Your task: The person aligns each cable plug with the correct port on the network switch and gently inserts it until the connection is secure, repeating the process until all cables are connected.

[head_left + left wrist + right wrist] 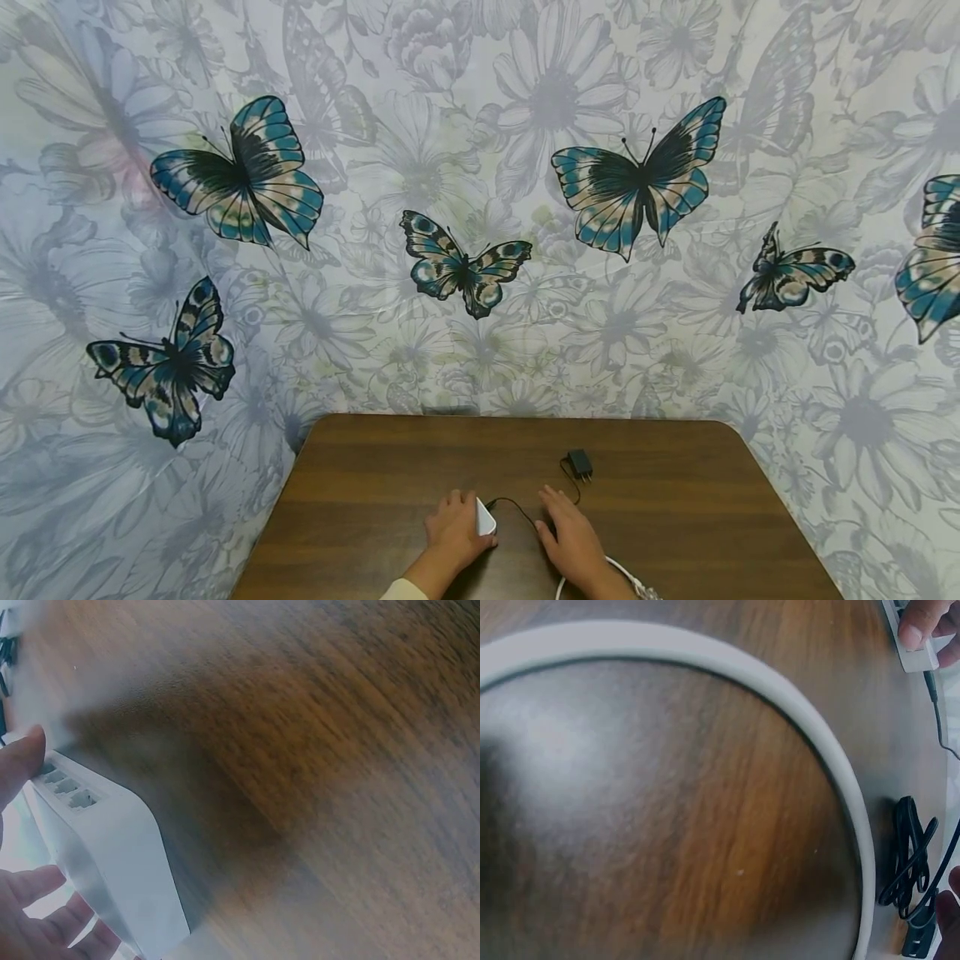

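Note:
My left hand [454, 530] holds a small white router [485, 518] at the left of the table's middle. In the left wrist view the router [124, 840] stands on edge or tilted, with several network ports along one narrow side; a thumb lies at the ports and fingers lie along the opposite face. A thin black cable [513, 501] runs from the router's end toward my right hand [572, 533]. That hand's fingers are extended beside the cable. In the right wrist view its fingertips [949, 919] are next to a looped black cable bundle [909, 851] and the black power adapter [921, 937].
Farther back on the brown wooden table [390, 454] lies the adapter [579, 463], prongs toward the front. A white cable [622, 573] curves around my right wrist and makes a wide arc in the right wrist view. Behind the table hangs a butterfly-patterned wall covering [450, 358].

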`<state>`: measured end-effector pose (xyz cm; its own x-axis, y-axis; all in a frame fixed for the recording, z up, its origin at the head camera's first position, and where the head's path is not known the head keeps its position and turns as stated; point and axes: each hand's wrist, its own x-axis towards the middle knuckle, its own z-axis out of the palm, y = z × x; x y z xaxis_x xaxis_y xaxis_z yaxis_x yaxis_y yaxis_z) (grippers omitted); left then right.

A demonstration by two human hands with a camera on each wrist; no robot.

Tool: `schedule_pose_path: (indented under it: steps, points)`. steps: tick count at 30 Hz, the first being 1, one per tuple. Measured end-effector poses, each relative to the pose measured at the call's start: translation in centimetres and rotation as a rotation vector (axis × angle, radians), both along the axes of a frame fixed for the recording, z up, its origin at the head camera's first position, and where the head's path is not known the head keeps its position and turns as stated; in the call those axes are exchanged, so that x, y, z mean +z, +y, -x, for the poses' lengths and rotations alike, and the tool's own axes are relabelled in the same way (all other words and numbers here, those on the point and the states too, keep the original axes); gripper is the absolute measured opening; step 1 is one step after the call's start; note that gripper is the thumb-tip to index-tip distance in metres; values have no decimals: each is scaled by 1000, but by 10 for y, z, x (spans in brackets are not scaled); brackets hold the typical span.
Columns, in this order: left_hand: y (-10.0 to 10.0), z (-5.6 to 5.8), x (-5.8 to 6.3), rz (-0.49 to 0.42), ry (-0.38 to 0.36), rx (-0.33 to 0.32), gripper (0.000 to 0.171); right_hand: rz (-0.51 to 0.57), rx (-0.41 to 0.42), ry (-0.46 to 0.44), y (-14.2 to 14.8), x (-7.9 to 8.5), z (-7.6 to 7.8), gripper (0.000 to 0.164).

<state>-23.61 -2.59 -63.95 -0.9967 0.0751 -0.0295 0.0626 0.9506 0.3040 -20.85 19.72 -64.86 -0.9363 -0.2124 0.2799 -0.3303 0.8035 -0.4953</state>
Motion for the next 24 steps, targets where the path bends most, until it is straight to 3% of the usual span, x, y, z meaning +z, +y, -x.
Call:
schedule_pose_path:
  steps: [12,24]
  points:
    - [-5,-3,-5,23,93,-37,78,12,-32,-4,11,0,-5,47]
    - [-2,-3,-1,-52,63,-80,80,-22,-83,-21,22,6,-7,46]
